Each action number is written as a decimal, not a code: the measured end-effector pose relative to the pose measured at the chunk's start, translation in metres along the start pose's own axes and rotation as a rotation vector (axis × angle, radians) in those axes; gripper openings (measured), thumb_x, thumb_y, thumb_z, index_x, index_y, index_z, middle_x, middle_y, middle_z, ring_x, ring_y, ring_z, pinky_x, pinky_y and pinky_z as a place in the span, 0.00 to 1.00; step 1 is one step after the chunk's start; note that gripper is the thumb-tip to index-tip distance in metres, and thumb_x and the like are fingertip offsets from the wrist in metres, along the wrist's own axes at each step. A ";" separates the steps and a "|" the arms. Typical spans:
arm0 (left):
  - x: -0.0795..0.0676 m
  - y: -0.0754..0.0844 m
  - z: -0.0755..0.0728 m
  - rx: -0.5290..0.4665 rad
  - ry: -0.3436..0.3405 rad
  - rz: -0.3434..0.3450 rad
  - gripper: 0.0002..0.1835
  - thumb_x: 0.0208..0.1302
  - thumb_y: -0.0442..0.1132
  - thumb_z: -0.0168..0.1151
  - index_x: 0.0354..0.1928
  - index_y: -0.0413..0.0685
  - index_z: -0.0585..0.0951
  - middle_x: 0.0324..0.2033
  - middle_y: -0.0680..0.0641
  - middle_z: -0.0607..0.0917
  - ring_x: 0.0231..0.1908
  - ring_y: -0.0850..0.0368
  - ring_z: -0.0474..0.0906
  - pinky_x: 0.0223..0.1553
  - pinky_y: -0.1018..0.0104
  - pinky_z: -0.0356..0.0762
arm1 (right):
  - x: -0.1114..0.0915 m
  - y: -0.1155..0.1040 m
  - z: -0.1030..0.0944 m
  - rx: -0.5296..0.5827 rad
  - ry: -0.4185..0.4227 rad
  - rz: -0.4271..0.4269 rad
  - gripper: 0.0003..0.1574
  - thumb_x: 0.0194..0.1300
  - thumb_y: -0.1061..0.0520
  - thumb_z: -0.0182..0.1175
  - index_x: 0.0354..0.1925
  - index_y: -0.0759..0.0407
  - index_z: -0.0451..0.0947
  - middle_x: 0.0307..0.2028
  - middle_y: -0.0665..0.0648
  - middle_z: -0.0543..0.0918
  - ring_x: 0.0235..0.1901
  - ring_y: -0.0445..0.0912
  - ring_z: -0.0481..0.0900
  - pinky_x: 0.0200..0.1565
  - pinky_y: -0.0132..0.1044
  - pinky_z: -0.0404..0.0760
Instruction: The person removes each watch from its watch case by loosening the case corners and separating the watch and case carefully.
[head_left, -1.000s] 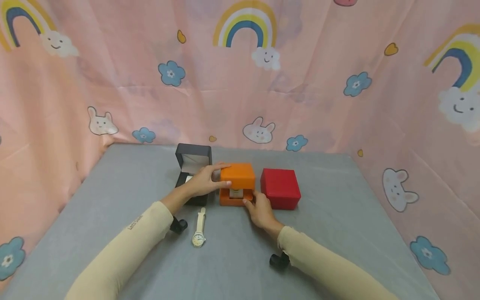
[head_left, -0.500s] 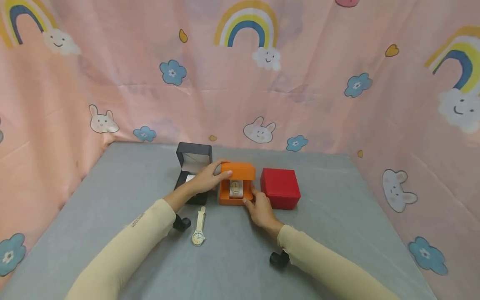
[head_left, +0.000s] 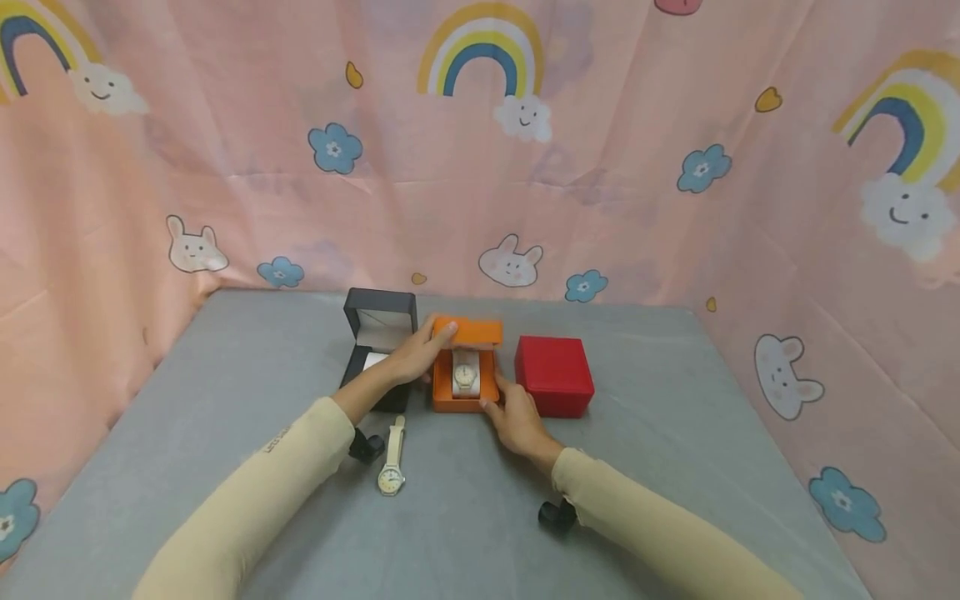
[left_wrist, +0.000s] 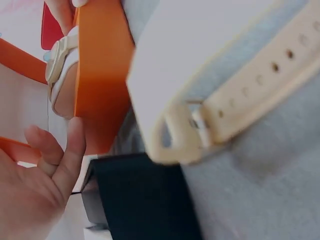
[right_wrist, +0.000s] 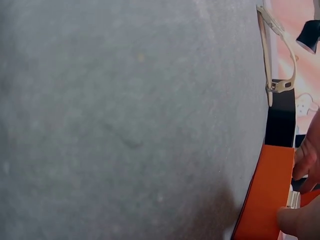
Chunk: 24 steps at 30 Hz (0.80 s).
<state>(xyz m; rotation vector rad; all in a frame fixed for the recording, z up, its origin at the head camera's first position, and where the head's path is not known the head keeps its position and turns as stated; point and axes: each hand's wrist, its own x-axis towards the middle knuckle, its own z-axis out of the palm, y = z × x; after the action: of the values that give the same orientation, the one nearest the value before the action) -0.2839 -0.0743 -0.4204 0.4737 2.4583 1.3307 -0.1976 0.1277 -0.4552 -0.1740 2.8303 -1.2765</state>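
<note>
Orange rectangular box with a lid [head_left: 459, 407] is standing partly open on the grey cloth-covered table [head_left: 660, 375], between a dark grey hard-sided box with raised lid [head_left: 380, 308] and a closed red square box [head_left: 555, 375]; inside it, a round pale-strapped watch [head_left: 465, 377] is sitting on a white cushion. The person's left hand [head_left: 415, 354] is holding the orange lid at its left side, the thumb and fingers standing narrow about the edge; the right hand [head_left: 520, 421] is gripping the base at its front right corner, thumb in front, other fingers partly hidden.

As I judge it, several risks are waiting; the lid could drop if the thumb is slipping, and it could nip the left fingertip that, in the left wrist view, is seeming to touch the base's edge; the base could slide or tip if the right grip is loosening; the black camera on the left wrist [head_left: 367, 447] is sitting just beside a loose cream-strapped round watch [head_left: 394, 454], so a careless sweep could drag it.

Counting now: three boxes, one of each colour; two visible watches, one boxed and one lying on the table; two hands, both occupied; what the red box is containing, I cannot tell.
</note>
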 end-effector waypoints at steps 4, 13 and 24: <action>0.007 0.004 -0.002 -0.101 0.009 -0.048 0.39 0.76 0.69 0.32 0.75 0.50 0.53 0.64 0.28 0.72 0.18 0.54 0.73 0.30 0.53 0.85 | 0.000 0.000 0.000 -0.016 0.000 -0.006 0.39 0.72 0.61 0.60 0.72 0.77 0.58 0.72 0.70 0.67 0.73 0.56 0.66 0.71 0.52 0.68; 0.010 0.013 -0.007 -0.254 -0.003 -0.195 0.44 0.74 0.72 0.28 0.82 0.59 0.36 0.74 0.29 0.62 0.19 0.58 0.78 0.32 0.61 0.85 | 0.002 0.002 0.002 -0.025 -0.006 -0.008 0.40 0.71 0.61 0.61 0.73 0.76 0.58 0.72 0.70 0.66 0.74 0.57 0.64 0.72 0.52 0.67; -0.003 0.013 -0.014 -0.183 -0.051 -0.155 0.42 0.78 0.65 0.33 0.81 0.55 0.33 0.79 0.36 0.56 0.39 0.51 0.87 0.43 0.60 0.86 | 0.001 0.000 0.000 0.012 -0.006 0.020 0.41 0.72 0.59 0.61 0.74 0.73 0.57 0.74 0.67 0.64 0.75 0.54 0.61 0.72 0.53 0.65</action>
<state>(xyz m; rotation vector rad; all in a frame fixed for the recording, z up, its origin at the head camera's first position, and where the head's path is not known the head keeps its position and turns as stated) -0.2850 -0.0790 -0.4016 0.2634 2.2549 1.4423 -0.1982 0.1275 -0.4557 -0.1493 2.8110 -1.2866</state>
